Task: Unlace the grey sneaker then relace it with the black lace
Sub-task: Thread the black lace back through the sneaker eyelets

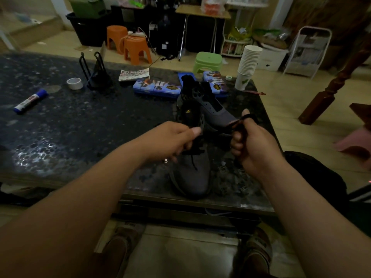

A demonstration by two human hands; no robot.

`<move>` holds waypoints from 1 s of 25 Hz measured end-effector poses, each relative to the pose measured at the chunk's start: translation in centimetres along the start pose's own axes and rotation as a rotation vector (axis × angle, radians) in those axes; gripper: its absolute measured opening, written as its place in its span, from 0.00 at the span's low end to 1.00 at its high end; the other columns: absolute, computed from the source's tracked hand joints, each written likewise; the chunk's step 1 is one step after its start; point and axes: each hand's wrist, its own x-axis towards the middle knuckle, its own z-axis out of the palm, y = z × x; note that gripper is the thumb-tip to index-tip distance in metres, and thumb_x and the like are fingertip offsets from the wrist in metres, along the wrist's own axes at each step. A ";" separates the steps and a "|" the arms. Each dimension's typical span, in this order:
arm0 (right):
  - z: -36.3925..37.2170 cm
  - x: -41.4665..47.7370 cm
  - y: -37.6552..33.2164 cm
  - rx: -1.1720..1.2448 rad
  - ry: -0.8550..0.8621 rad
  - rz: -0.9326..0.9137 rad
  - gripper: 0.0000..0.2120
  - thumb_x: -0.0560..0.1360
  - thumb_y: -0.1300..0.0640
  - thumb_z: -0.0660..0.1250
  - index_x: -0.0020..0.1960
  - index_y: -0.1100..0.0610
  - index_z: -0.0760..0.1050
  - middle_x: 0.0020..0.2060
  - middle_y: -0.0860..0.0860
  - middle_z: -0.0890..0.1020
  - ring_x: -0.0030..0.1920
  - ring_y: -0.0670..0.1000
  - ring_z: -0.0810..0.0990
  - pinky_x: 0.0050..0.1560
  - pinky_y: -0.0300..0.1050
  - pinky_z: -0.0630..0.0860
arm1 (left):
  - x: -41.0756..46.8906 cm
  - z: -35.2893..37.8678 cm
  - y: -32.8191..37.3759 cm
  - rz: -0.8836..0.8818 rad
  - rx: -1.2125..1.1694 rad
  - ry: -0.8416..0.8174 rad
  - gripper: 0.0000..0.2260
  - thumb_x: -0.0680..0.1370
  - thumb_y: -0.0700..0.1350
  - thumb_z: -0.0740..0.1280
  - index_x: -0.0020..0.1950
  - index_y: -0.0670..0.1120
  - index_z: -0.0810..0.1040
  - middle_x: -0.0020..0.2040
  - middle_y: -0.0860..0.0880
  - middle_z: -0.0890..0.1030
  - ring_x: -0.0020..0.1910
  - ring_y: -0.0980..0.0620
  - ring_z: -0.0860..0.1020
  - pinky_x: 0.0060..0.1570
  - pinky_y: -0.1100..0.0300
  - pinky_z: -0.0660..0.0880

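- Dark speckled table (80, 137), its near edge just above the person's feet. The grey sneaker (190, 177) stands close to that edge, toe toward the person.
- Left hand (170, 141) is over the sneaker's eyelets, thumb and curled fingers pinching the black lace (193, 163).
- Right hand (253, 145) is just beside the shoe, clenched on another run of lace, with a loop over the forefinger.
- Step, as judged: working the lace through the eyelets. Whether it is going out or in cannot be told.
- To do it well: steady the shoe, draw one crossing at a time, keep the lace flat and avoid snagging the loop.
- Behind it is a second grey shoe (216, 111) with bare eyelets.
- Farther back are blue tins (156, 89), paper cups (249, 61) and a tape roll (74, 83). Orange stools (136, 50) stand on the floor beyond.
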 end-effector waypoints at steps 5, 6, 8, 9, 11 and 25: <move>1.2 0.6 1.2 0.018 0.040 0.096 0.21 0.85 0.42 0.60 0.47 0.58 0.78 0.27 0.48 0.67 0.26 0.47 0.63 0.27 0.41 0.59 | -2.0 -2.6 -3.2 -0.135 0.009 0.108 0.32 0.80 0.70 0.55 0.42 0.44 0.82 0.29 0.51 0.69 0.31 0.53 0.72 0.37 0.55 0.80; 1.5 0.6 1.5 0.016 0.033 0.104 0.21 0.85 0.43 0.60 0.47 0.58 0.78 0.27 0.48 0.67 0.26 0.47 0.62 0.28 0.42 0.58 | -2.3 -3.1 -3.7 -0.149 -0.019 0.108 0.33 0.79 0.72 0.55 0.40 0.45 0.82 0.31 0.50 0.69 0.32 0.52 0.72 0.38 0.54 0.80; 1.8 0.5 2.3 0.013 0.020 0.121 0.20 0.85 0.43 0.60 0.47 0.58 0.78 0.28 0.49 0.66 0.27 0.47 0.62 0.30 0.43 0.57 | -2.9 -4.2 -4.1 -0.166 -0.090 0.150 0.34 0.78 0.73 0.55 0.37 0.46 0.82 0.33 0.49 0.71 0.34 0.50 0.73 0.41 0.52 0.81; 1.9 0.5 2.6 0.013 0.022 0.131 0.20 0.85 0.43 0.60 0.47 0.58 0.78 0.28 0.49 0.66 0.27 0.47 0.61 0.30 0.43 0.56 | -3.1 -4.8 -4.1 -0.179 -0.113 0.201 0.35 0.78 0.73 0.55 0.37 0.44 0.83 0.33 0.49 0.73 0.35 0.50 0.75 0.42 0.52 0.81; 1.8 0.5 3.0 0.006 0.031 0.139 0.19 0.85 0.44 0.60 0.47 0.57 0.78 0.28 0.49 0.66 0.27 0.47 0.62 0.30 0.43 0.57 | -3.4 -5.9 -4.1 -0.227 -0.045 0.322 0.37 0.80 0.73 0.54 0.39 0.41 0.83 0.34 0.49 0.80 0.36 0.50 0.79 0.45 0.50 0.80; 7.0 -0.9 1.8 -0.599 -0.274 -0.300 0.16 0.85 0.37 0.54 0.60 0.32 0.80 0.33 0.43 0.80 0.34 0.41 0.77 0.39 0.45 0.72 | -0.7 1.4 0.4 0.098 -0.270 0.315 0.21 0.84 0.46 0.64 0.76 0.50 0.65 0.47 0.53 0.82 0.42 0.58 0.80 0.45 0.56 0.76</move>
